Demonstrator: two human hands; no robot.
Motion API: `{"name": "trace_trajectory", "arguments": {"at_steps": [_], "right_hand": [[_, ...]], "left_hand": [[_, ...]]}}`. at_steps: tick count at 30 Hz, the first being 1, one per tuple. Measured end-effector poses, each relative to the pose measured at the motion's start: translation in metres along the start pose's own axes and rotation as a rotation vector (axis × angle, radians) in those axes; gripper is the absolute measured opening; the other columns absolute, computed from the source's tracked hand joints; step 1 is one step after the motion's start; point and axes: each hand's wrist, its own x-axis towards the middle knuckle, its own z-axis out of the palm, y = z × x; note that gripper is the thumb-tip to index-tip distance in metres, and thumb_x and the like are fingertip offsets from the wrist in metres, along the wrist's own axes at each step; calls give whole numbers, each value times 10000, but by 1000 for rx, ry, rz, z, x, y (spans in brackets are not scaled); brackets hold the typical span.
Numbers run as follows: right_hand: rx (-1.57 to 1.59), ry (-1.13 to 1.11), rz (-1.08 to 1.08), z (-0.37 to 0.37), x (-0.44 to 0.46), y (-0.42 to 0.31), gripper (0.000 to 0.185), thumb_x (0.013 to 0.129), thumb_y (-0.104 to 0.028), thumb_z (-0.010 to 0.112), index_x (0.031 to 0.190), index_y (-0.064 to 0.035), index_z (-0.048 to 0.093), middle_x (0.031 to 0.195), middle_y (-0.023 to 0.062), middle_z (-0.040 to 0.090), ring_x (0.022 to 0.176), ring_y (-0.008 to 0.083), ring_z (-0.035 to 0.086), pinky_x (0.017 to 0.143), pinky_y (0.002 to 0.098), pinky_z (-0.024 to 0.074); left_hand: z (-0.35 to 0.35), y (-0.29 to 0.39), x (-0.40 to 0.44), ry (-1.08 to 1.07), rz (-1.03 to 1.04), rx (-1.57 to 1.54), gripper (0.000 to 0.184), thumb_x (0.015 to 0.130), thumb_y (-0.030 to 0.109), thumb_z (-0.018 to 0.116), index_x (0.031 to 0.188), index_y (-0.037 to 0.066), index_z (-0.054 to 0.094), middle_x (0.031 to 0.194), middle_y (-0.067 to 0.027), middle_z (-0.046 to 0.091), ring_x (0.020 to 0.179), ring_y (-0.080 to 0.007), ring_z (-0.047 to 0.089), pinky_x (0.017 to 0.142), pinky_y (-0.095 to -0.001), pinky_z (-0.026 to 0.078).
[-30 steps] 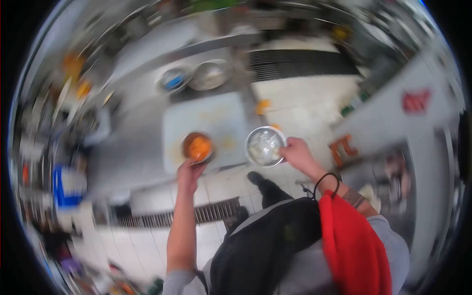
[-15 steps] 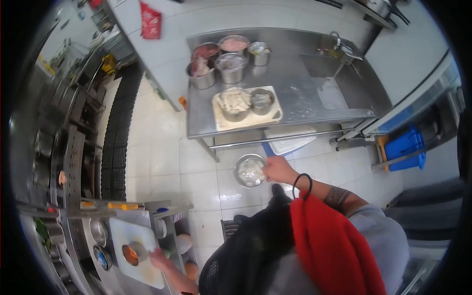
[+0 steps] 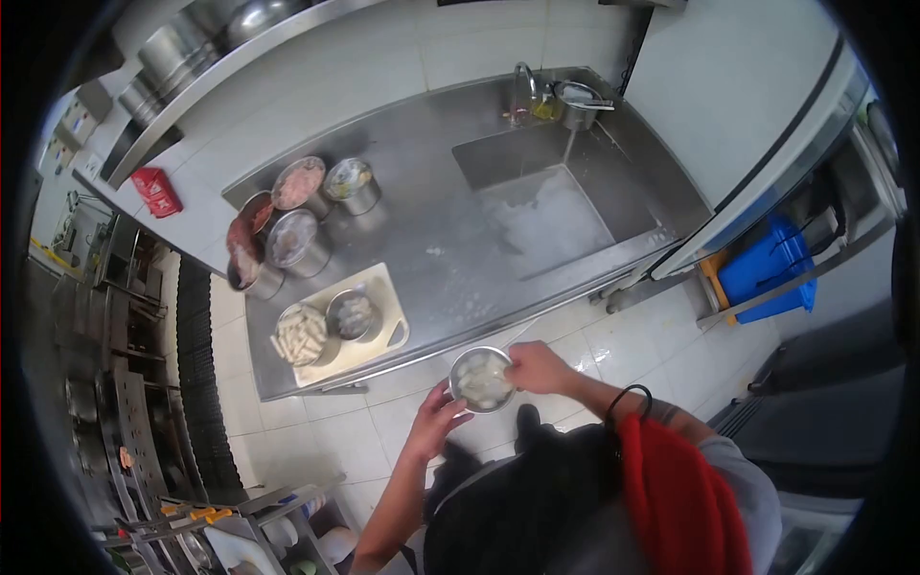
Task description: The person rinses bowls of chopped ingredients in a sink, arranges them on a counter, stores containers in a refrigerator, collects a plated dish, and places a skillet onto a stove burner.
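Note:
Both my hands are at a round metal bowl (image 3: 454,372) held in front of my body, above the floor. Pale, translucent pieces (image 3: 482,381) lie in the bowl; their kind is not clear. My right hand (image 3: 539,367) is closed on the bowl's right rim, thumb towards the inside. On the other side, my left hand (image 3: 439,419) has its fingers curled around the bowl's lower left. Just beyond is a white cutting board (image 3: 388,299) at the counter's front edge, bearing a pot of pale sticks (image 3: 302,335) and a smaller pot of greyish pieces (image 3: 356,315).
The steel counter (image 3: 431,259) runs across the front. Several metal pots, one with pink minced meat (image 3: 299,187), stand at its back left. A sink (image 3: 556,211) with whitish water is at the right, under a tap (image 3: 522,91). A blue bin (image 3: 767,273) stands farther right.
My left hand has left the pot and board at the lower left and taken hold of the bowl. The view has turned right and moved closer to the counter and sink.

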Motion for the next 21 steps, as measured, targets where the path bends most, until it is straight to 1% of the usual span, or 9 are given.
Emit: {"name": "trace_trajectory", "arguments": {"at_steps": [4, 7, 9, 11, 12, 14, 16, 18, 21], "right_hand": [[272, -98, 147, -82, 37, 25, 163, 828, -142, 661, 812, 16, 626, 803, 171, 686, 644, 216, 736, 602, 370, 588], [165, -35, 202, -131, 66, 30, 177, 826, -135, 662, 797, 33, 612, 806, 160, 680, 622, 239, 728, 605, 369, 603], [272, -32, 249, -160, 87, 47, 237, 909, -187, 652, 904, 50, 638, 862, 156, 679, 749, 239, 748, 650, 369, 615], [616, 51, 243, -195, 115, 63, 364, 998, -311, 615, 1104, 36, 651, 951, 151, 686, 934, 239, 735, 792, 387, 609], [187, 51, 180, -225, 131, 77, 512, 1038, -421, 554, 1308, 12, 596, 1163, 196, 680, 1188, 310, 651, 1015, 400, 522], [-71, 168, -96, -251, 189, 155, 618, 1026, -450, 557, 1466, -24, 482, 1461, 236, 521, 1376, 361, 502, 1157, 378, 384], [-338, 155, -172, -297, 257, 194, 735, 1016, -420, 568, 1576, -32, 292, 1642, 225, 255, 1509, 351, 300, 1216, 419, 290], [-603, 165, -199, -331, 342, 237, 816, 997, -376, 583, 1605, -22, 171, 1685, 190, 130, 1553, 315, 191, 1243, 468, 218], [-663, 186, -274, -354, 438, 257, 833, 979, -355, 596, 1600, -2, 168, 1688, 202, 96, 1567, 325, 120, 1255, 495, 163]], "left_hand": [[42, 16, 80, -45, -4, -100, 720, 927, 155, 702, 1513, 149, 283, 1412, -180, 487, 1291, -284, 513, 1005, -422, 506], [68, 38, 139, -84, 47, -148, 669, 908, 135, 693, 1451, 184, 307, 1382, -186, 502, 1258, -288, 527, 974, -422, 498], [88, 59, 181, -10, 74, -202, 671, 875, 72, 663, 1436, 164, 306, 1340, -197, 518, 1212, -308, 557, 949, -439, 516], [103, 82, 225, -7, 42, -320, 732, 837, 21, 621, 1456, 150, 251, 1295, -208, 543, 1173, -335, 586, 885, -457, 549], [107, 92, 248, -3, 58, -310, 744, 834, 30, 627, 1462, 146, 244, 1294, -208, 545, 1183, -334, 583, 902, -460, 542], [120, 112, 289, 26, 66, -298, 757, 831, 39, 634, 1467, 143, 237, 1293, -208, 548, 1194, -333, 579, 918, -462, 535], [139, 135, 327, 117, 111, -255, 772, 823, 49, 637, 1471, 128, 226, 1318, -200, 537, 1176, -309, 585, 925, -464, 522], [149, 139, 370, 143, 131, -293, 769, 820, 45, 634, 1471, 121, 231, 1327, -192, 529, 1172, -305, 585, 931, -463, 515], [154, 136, 437, 189, 182, -333, 754, 817, 40, 628, 1464, 109, 248, 1340, -181, 515, 1166, -306, 585, 942, -461, 507]]}}
